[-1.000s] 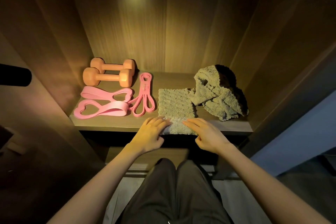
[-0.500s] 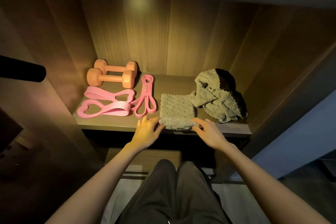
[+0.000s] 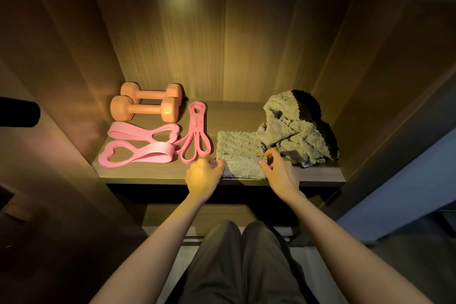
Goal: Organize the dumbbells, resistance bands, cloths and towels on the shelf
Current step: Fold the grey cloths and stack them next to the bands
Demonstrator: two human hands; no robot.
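Note:
A folded grey cloth (image 3: 240, 153) lies at the front middle of the wooden shelf (image 3: 153, 175). My left hand (image 3: 203, 176) touches its left front edge with relaxed fingers. My right hand (image 3: 280, 171) touches its right edge, fingers loosely spread. A crumpled grey towel (image 3: 297, 129) is heaped right of the cloth, touching it. Two orange dumbbells (image 3: 145, 108) lie side by side at the back left. Two wide pink heart-looped bands (image 3: 140, 143) lie in front of them, and a thin pink band (image 3: 196, 136) lies beside them.
The shelf is a lit wooden niche with side walls (image 3: 81, 86) close on both sides and a top panel overhead. A dark round bar (image 3: 18, 115) juts in at the left. My knees in dark trousers (image 3: 237, 261) are below the shelf edge.
The cloth hung over the front edge; now it is folded shorter and lies fully on the shelf. Both hands moved from its front edge to its left and right sides.

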